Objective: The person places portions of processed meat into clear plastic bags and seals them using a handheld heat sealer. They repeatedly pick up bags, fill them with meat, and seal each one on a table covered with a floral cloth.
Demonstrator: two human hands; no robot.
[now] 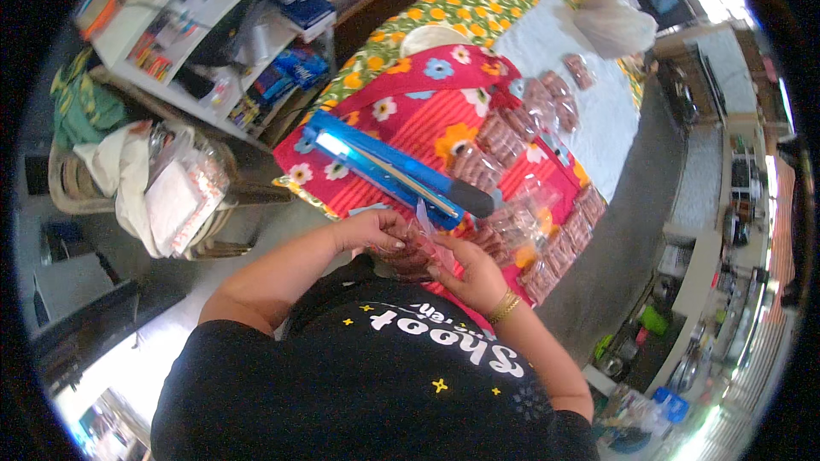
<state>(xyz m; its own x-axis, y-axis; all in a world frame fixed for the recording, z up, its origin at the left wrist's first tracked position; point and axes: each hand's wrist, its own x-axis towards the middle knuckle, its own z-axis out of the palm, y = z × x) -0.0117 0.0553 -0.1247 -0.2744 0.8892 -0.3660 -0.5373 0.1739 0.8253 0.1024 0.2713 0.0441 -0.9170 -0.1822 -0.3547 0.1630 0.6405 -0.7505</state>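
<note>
Both hands meet at the near edge of the table over a clear plastic bag of reddish-brown pieces (405,261). My left hand (378,230) pinches the bag's film on its left side. Opposite it, my right hand (471,272), with a gold bracelet at the wrist, grips the bag's loose plastic end. Just beyond them lies a blue impulse heat sealer (384,169) with a dark handle end, its far part shining brightly. To its right are several filled clear packets (477,166) and some clear plastic bags (528,208). A row of filled packets (564,243) lines the table's right edge.
A red flowered cloth (384,109) covers the near table, with a light blue cloth (608,121) beyond. A white plastic bag (612,19) lies at the far end. At left stand a chair loaded with bags (173,198) and a white shelf unit (211,25). A kitchen counter (692,282) runs along the right.
</note>
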